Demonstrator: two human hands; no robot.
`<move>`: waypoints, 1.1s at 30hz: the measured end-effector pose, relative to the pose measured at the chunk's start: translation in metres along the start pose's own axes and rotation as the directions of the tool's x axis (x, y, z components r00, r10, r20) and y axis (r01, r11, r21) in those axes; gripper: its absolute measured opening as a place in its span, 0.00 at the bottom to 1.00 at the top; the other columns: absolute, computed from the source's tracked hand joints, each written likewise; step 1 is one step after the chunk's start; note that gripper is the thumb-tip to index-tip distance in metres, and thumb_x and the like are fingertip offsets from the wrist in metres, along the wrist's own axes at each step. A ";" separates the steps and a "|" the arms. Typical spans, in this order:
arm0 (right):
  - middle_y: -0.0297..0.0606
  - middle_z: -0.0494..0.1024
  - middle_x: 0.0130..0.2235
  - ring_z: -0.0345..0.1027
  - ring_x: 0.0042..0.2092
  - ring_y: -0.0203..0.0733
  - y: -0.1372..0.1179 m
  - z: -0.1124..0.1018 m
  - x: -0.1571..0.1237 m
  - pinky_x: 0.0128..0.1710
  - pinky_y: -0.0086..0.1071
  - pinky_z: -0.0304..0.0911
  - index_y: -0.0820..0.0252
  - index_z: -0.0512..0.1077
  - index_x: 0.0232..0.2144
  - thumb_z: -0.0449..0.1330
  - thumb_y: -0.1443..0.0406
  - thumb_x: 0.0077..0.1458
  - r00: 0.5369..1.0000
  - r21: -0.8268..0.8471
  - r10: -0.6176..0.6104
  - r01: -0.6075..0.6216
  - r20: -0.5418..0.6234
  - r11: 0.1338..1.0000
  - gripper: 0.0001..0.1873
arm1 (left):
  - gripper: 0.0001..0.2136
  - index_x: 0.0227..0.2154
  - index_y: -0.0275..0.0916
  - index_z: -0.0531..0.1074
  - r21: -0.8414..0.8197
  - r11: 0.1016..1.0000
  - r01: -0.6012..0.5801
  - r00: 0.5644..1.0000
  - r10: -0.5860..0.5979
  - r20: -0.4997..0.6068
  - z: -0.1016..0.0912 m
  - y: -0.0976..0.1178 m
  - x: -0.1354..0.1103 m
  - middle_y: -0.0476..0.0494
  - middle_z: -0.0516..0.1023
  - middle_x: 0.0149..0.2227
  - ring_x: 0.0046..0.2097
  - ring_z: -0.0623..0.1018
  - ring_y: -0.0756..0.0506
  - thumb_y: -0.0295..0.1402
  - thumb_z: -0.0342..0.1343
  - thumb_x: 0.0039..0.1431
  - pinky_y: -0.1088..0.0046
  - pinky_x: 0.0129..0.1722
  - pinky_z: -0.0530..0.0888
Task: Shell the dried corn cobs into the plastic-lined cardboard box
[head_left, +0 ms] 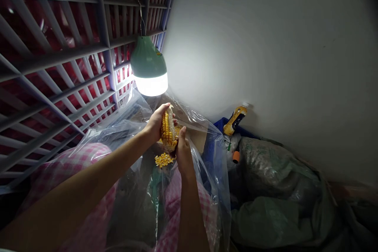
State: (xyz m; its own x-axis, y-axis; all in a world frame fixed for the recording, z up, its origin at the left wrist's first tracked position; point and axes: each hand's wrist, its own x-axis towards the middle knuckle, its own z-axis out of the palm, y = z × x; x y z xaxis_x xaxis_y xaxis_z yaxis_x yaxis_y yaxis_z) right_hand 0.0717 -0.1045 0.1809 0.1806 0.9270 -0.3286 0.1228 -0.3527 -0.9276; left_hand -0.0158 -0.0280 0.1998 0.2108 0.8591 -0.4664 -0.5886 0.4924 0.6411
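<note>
My left hand (155, 124) is closed around the upper part of a corn cob (168, 129), thumb near its tip. Yellow kernels cover much of the cob, while a pale strip along its right side is bare. My right hand (183, 147) is at the cob's lower right end, thumb up and fingers curled in against it; the fingertips are partly hidden. Loose corn kernels (164, 160) lie in a small heap below the cob, on a clear plastic sheet (132, 189) spread over the lap.
A lit green lamp (149, 61) hangs from a plastic lattice (108, 47) at the left, close above my hands. Pink checked cloth (88, 153) shows under the plastic. Rightward are a blue crate (221, 124), a yellow-labelled bottle (235, 120), an orange cylinder (236, 156) and filled sacks (274, 169) by the wall.
</note>
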 end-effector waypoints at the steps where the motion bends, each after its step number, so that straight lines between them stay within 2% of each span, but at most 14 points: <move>1: 0.34 0.62 0.14 0.54 0.16 0.33 -0.001 -0.001 -0.001 0.17 0.27 0.51 0.61 0.65 0.16 0.33 0.41 0.51 1.000 -0.015 0.001 -0.001 0.014 1.000 0.37 | 0.14 0.25 0.37 0.66 0.022 0.999 -0.041 0.999 0.041 -0.011 0.000 0.000 0.000 0.50 0.68 0.20 0.20 0.69 0.50 0.44 0.56 0.43 0.73 0.20 0.68; 5: 0.35 0.67 0.18 0.58 0.22 0.35 -0.006 0.001 -0.004 0.21 0.27 0.50 0.62 0.70 0.20 0.43 0.42 0.50 0.980 -0.278 -0.197 0.186 -0.012 0.942 0.32 | 0.14 0.26 0.38 0.66 0.116 0.974 -0.195 0.976 0.204 -0.071 0.000 -0.002 0.001 0.52 0.67 0.20 0.19 0.67 0.52 0.43 0.58 0.42 0.75 0.18 0.66; 8: 0.34 0.65 0.18 0.56 0.23 0.35 -0.008 0.007 -0.004 0.23 0.28 0.47 0.60 0.69 0.19 0.42 0.45 0.53 0.961 -0.345 -0.273 0.243 -0.042 0.907 0.30 | 0.14 0.24 0.37 0.65 0.097 0.984 -0.151 0.981 0.161 -0.105 0.000 -0.003 0.002 0.52 0.66 0.19 0.18 0.67 0.52 0.43 0.57 0.43 0.75 0.18 0.65; 11: 0.34 0.64 0.18 0.54 0.22 0.35 -0.005 0.012 -0.001 0.22 0.28 0.46 0.60 0.65 0.15 0.40 0.45 0.54 0.968 -0.296 -0.230 0.191 -0.102 0.936 0.31 | 0.14 0.23 0.37 0.64 0.080 0.990 -0.120 0.984 0.129 -0.119 0.000 -0.004 0.001 0.52 0.66 0.19 0.18 0.67 0.52 0.43 0.58 0.43 0.75 0.18 0.65; 14: 0.34 0.64 0.16 0.55 0.20 0.34 0.000 0.012 0.003 0.20 0.28 0.48 0.60 0.62 0.14 0.39 0.42 0.51 0.985 -0.142 -0.086 0.064 -0.150 0.988 0.33 | 0.15 0.24 0.37 0.64 0.044 0.993 -0.113 0.988 0.117 -0.104 0.000 -0.003 0.002 0.52 0.67 0.20 0.19 0.69 0.52 0.44 0.58 0.43 0.75 0.19 0.67; 17: 0.34 0.62 0.14 0.54 0.17 0.34 0.002 0.008 0.004 0.17 0.28 0.49 0.61 0.65 0.18 0.31 0.40 0.50 0.996 0.000 0.018 -0.018 -0.093 1.000 0.38 | 0.15 0.27 0.38 0.65 0.013 0.991 -0.131 0.986 0.132 -0.102 -0.001 -0.002 0.003 0.51 0.69 0.22 0.21 0.71 0.51 0.44 0.57 0.44 0.74 0.21 0.68; 19: 0.33 0.63 0.15 0.55 0.18 0.34 0.001 0.005 0.002 0.18 0.27 0.50 0.62 0.67 0.20 0.34 0.40 0.50 0.997 -0.044 -0.042 0.039 -0.059 0.998 0.37 | 0.14 0.27 0.38 0.65 0.004 0.989 -0.146 0.980 0.145 -0.134 -0.001 -0.002 0.003 0.51 0.69 0.22 0.21 0.71 0.51 0.43 0.57 0.44 0.74 0.21 0.68; 22: 0.33 0.66 0.18 0.58 0.22 0.34 -0.002 0.004 0.002 0.20 0.26 0.51 0.62 0.68 0.20 0.46 0.42 0.48 0.982 -0.146 -0.177 0.166 -0.068 0.975 0.30 | 0.13 0.25 0.37 0.65 0.038 0.992 -0.121 0.986 0.124 -0.114 0.000 -0.004 0.002 0.51 0.68 0.20 0.20 0.70 0.51 0.42 0.58 0.43 0.75 0.20 0.67; 23: 0.33 0.66 0.18 0.58 0.22 0.34 -0.001 0.005 0.003 0.20 0.26 0.51 0.62 0.68 0.20 0.47 0.42 0.48 0.982 -0.139 -0.170 0.158 -0.083 0.978 0.29 | 0.14 0.24 0.37 0.65 0.059 0.993 -0.105 0.990 0.110 -0.083 0.000 -0.005 0.002 0.51 0.67 0.20 0.19 0.69 0.51 0.42 0.58 0.43 0.75 0.19 0.67; 25: 0.33 0.67 0.18 0.56 0.20 0.34 0.000 0.005 0.007 0.18 0.27 0.50 0.62 0.69 0.20 0.47 0.42 0.48 0.992 -0.078 -0.069 0.061 -0.104 0.995 0.30 | 0.14 0.24 0.37 0.65 0.095 0.991 -0.090 0.996 0.092 -0.014 0.000 -0.006 0.001 0.51 0.67 0.20 0.19 0.69 0.51 0.43 0.58 0.43 0.75 0.18 0.67; 27: 0.34 0.66 0.17 0.55 0.17 0.34 0.001 0.004 0.010 0.16 0.27 0.49 0.63 0.70 0.21 0.43 0.40 0.47 0.995 -0.010 0.059 -0.060 -0.084 0.998 0.34 | 0.15 0.25 0.37 0.65 0.114 0.989 -0.097 0.995 0.096 0.015 0.000 -0.006 0.000 0.51 0.68 0.21 0.20 0.70 0.50 0.44 0.59 0.42 0.74 0.18 0.67; 29: 0.36 0.67 0.17 0.55 0.17 0.34 0.001 0.003 0.011 0.17 0.27 0.49 0.63 0.71 0.23 0.35 0.38 0.47 0.994 0.008 0.106 -0.106 -0.035 0.994 0.40 | 0.15 0.25 0.37 0.65 0.115 0.987 -0.109 0.994 0.110 -0.007 0.000 -0.005 0.001 0.51 0.68 0.20 0.20 0.70 0.50 0.44 0.59 0.42 0.74 0.18 0.67; 31: 0.37 0.69 0.19 0.58 0.19 0.35 -0.001 0.001 0.007 0.19 0.27 0.51 0.63 0.72 0.25 0.33 0.37 0.47 0.999 -0.066 0.044 -0.045 -0.013 0.997 0.42 | 0.15 0.25 0.37 0.65 0.110 0.987 -0.121 0.991 0.127 -0.050 -0.001 -0.005 0.002 0.52 0.66 0.19 0.19 0.69 0.51 0.43 0.59 0.43 0.75 0.17 0.67; 33: 0.37 0.70 0.22 0.60 0.23 0.36 -0.004 0.002 0.003 0.22 0.28 0.52 0.62 0.73 0.25 0.39 0.38 0.47 0.997 -0.199 -0.079 0.073 -0.021 0.977 0.38 | 0.15 0.24 0.37 0.65 0.108 0.985 -0.136 0.988 0.144 -0.061 -0.001 -0.006 0.003 0.52 0.66 0.18 0.19 0.69 0.51 0.44 0.59 0.43 0.76 0.17 0.66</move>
State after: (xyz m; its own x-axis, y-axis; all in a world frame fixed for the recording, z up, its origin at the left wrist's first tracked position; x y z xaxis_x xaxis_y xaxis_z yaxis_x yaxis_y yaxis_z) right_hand 0.0699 -0.1005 0.1834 0.1912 0.9491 -0.2502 0.3277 -0.3020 -0.8952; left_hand -0.0127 -0.0285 0.1939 0.0764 0.9109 -0.4056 -0.5239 0.3828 0.7609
